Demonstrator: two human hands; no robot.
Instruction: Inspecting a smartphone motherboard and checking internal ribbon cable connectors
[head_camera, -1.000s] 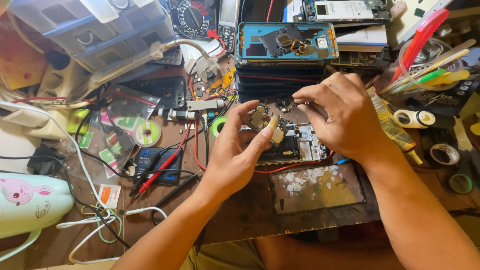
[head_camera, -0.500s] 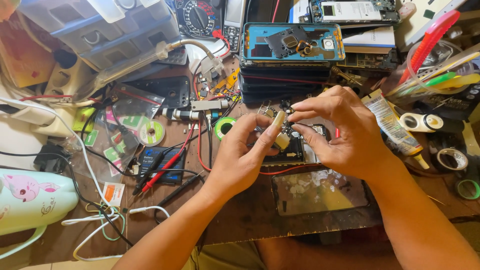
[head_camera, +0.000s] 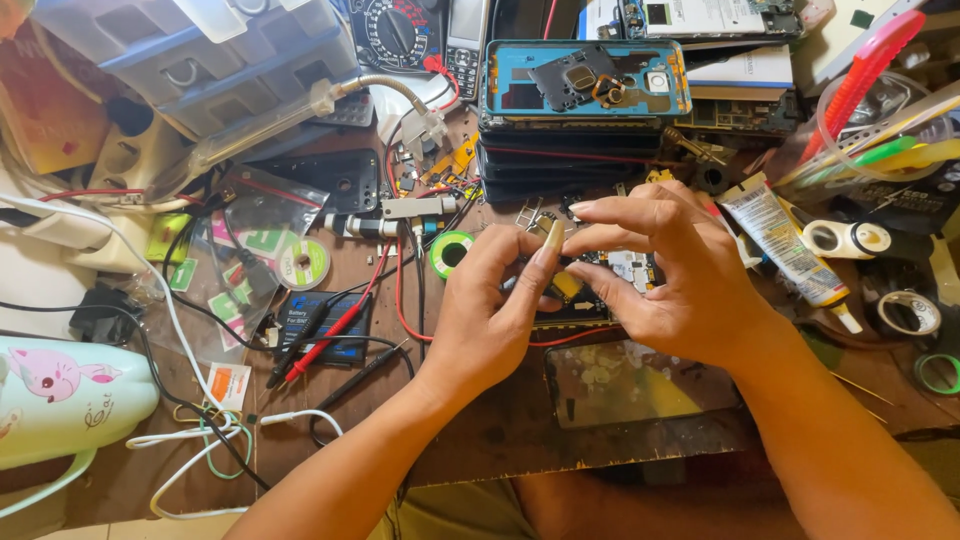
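Both hands, left hand (head_camera: 490, 320) and right hand (head_camera: 680, 270), pinch a small yellow part (head_camera: 565, 285) above the opened phone board (head_camera: 600, 290); part not yet seated.

Cluttered brown wooden workbench (head_camera: 520, 440), warm light, tangled cables (head_camera: 190, 440)

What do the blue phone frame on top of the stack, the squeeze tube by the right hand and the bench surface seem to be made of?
Blue phone frame: probably painted or anodised metal with plastic parts; thin rigid rim, even matte sheen.
White squeeze tube: looks like soft plastic or laminate; printed, slightly creased body.
Brown bench surface: apparently wood or fibreboard; dull, stained, with a chipped front edge.
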